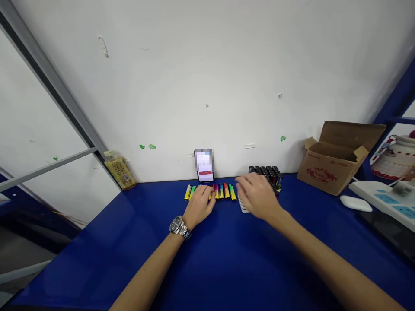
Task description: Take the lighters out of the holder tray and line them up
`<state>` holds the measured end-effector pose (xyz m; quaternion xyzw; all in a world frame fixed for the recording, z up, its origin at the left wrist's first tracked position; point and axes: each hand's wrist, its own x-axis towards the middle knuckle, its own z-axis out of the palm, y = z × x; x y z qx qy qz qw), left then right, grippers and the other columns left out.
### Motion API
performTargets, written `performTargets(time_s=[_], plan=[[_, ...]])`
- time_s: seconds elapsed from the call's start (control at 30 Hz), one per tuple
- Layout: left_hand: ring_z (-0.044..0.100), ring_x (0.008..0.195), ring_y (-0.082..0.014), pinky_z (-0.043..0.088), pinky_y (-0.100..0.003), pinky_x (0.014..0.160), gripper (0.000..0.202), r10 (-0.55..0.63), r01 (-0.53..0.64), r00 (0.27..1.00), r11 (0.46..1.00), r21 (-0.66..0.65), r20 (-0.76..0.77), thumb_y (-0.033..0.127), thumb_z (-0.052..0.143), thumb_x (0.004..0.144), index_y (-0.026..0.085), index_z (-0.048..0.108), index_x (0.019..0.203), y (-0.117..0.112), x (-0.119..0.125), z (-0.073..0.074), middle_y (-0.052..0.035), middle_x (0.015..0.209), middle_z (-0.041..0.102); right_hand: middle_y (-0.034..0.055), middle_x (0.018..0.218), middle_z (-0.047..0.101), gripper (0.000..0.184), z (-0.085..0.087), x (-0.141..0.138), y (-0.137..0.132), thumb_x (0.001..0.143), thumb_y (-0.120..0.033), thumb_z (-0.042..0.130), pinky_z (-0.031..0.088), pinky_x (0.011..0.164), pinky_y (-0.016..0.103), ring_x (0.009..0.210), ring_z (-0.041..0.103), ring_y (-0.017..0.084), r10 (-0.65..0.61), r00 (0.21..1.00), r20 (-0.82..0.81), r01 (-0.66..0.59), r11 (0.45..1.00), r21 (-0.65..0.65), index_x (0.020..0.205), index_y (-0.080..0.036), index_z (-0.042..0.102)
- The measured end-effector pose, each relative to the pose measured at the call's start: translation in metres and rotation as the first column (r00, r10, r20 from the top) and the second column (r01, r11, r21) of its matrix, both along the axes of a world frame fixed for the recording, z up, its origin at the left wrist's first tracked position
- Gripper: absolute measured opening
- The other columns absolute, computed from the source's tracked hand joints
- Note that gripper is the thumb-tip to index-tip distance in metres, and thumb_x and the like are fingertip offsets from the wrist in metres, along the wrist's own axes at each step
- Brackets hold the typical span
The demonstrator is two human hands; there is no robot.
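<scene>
A row of bright multicoloured lighters (232,192) lies side by side near the wall. Over the left part of that row, my left hand (199,204) bends its fingers down together and covers some of them; what lies in its fingertips is hidden. My right hand (257,195), smeared by motion, hovers at the row's right end, above a small white tray (243,204) that it partly hides. Whether its fingers hold anything does not show. Just behind this hand, several dark, round-topped cylinders (264,169) stand packed upright.
Against the wall leans a lit phone (205,166). A yellowish bottle (119,171) stands at the table's back left corner. On the right are an open cardboard box (327,172), a white oval object (355,203), a power strip (384,198) and a dark flat device (389,233).
</scene>
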<state>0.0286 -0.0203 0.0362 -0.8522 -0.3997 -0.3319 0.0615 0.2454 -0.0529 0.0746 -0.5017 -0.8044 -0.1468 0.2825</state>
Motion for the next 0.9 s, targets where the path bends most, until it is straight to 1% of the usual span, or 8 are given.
performTargets(time_s=[0.1, 0.17, 0.23, 0.3, 0.47, 0.57, 0.73, 0.9], plan=[[0.058, 0.08, -0.0192, 0.051, -0.034, 0.075, 0.019, -0.139, 0.139, 0.99, 0.989, -0.05, 0.002, 0.018, 0.039, 0.093, 0.017, 0.057, 0.088, -0.02, 0.021, 0.002, -0.0078, 0.085, 0.062, 0.015, 0.1, 0.066, 0.038, -0.007, 0.051, -0.001, 0.096, -0.03, 0.032, 0.041, 0.087, 0.044, 0.097, 0.054, 0.029, -0.061, 0.993, -0.104, 0.063, 0.998, 0.014, 0.104, -0.015, 0.066], [0.058, 0.079, -0.0187, 0.051, -0.033, 0.074, 0.018, -0.213, 0.212, 0.977, 0.973, -0.092, 0.001, 0.018, 0.04, 0.093, 0.018, 0.057, 0.087, -0.032, 0.034, 0.003, -0.0074, 0.085, 0.062, 0.0153, 0.113, 0.063, 0.039, -0.019, 0.077, 0.002, 0.096, -0.034, 0.033, 0.042, 0.092, 0.046, 0.105, 0.054, 0.03, -0.06, 0.989, -0.133, 0.053, 0.997, -0.057, 0.112, -0.016, 0.063], [0.058, 0.081, -0.0186, 0.051, -0.033, 0.075, 0.016, -0.255, 0.256, 0.967, 0.955, -0.148, 0.021, 0.018, 0.042, 0.093, 0.019, 0.057, 0.088, -0.041, 0.044, 0.003, -0.0069, 0.086, 0.063, 0.0137, 0.124, 0.058, 0.041, -0.03, 0.092, 0.005, 0.097, -0.036, 0.031, 0.043, 0.096, 0.046, 0.114, 0.053, 0.028, -0.021, 0.981, -0.19, -0.008, 0.988, -0.154, 0.122, -0.019, 0.058], [0.059, 0.083, -0.0189, 0.051, -0.033, 0.076, 0.014, -0.277, 0.279, 0.96, 0.94, -0.196, 0.037, 0.018, 0.044, 0.092, 0.019, 0.057, 0.09, -0.048, 0.051, 0.003, -0.0067, 0.088, 0.064, 0.0117, 0.128, 0.055, 0.04, -0.037, 0.097, 0.004, 0.097, -0.033, 0.029, 0.043, 0.098, 0.043, 0.116, 0.054, 0.025, 0.006, 0.969, -0.249, -0.061, 0.975, -0.214, 0.126, -0.022, 0.054], [0.06, 0.089, -0.0208, 0.051, -0.036, 0.079, 0.011, -0.278, 0.276, 0.96, 0.918, -0.283, 0.035, 0.024, 0.047, 0.093, 0.019, 0.056, 0.097, -0.061, 0.059, 0.005, -0.0078, 0.096, 0.065, 0.0099, 0.125, 0.053, 0.037, -0.038, 0.092, -0.011, 0.094, -0.026, 0.03, 0.046, 0.096, 0.041, 0.113, 0.056, 0.023, 0.016, 0.954, -0.3, -0.097, 0.962, -0.256, 0.122, -0.023, 0.054], [0.06, 0.089, -0.0215, 0.051, -0.037, 0.079, 0.015, -0.247, 0.25, 0.968, 0.912, -0.325, 0.052, 0.031, 0.049, 0.094, 0.018, 0.054, 0.1, -0.073, 0.061, 0.007, -0.0081, 0.098, 0.064, 0.0105, 0.123, 0.053, 0.034, -0.039, 0.081, -0.024, 0.094, -0.026, 0.03, 0.048, 0.093, 0.041, 0.112, 0.057, 0.024, 0.027, 0.945, -0.325, -0.112, 0.963, -0.246, 0.118, -0.023, 0.055], [0.058, 0.083, -0.0209, 0.05, -0.035, 0.071, 0.024, -0.148, 0.189, 0.977, 0.935, -0.299, 0.152, 0.043, 0.051, 0.093, 0.019, 0.051, 0.1, -0.089, 0.062, 0.005, -0.0069, 0.092, 0.06, 0.0116, 0.116, 0.053, 0.03, -0.041, 0.046, -0.043, 0.097, -0.028, 0.029, 0.05, 0.087, 0.04, 0.104, 0.058, 0.023, 0.102, 0.921, -0.377, -0.198, 0.954, -0.226, 0.114, -0.023, 0.052], [0.057, 0.077, -0.0195, 0.049, -0.033, 0.065, 0.017, -0.035, 0.093, 0.972, 0.965, -0.245, 0.231, 0.037, 0.052, 0.093, 0.021, 0.05, 0.093, -0.089, 0.054, -0.007, -0.005, 0.085, 0.059, 0.0114, 0.107, 0.049, 0.026, -0.04, 0.007, -0.043, 0.098, -0.029, 0.027, 0.049, 0.089, 0.043, 0.099, 0.055, 0.023, 0.083, 0.876, -0.475, -0.209, 0.953, -0.218, 0.11, -0.021, 0.048]])
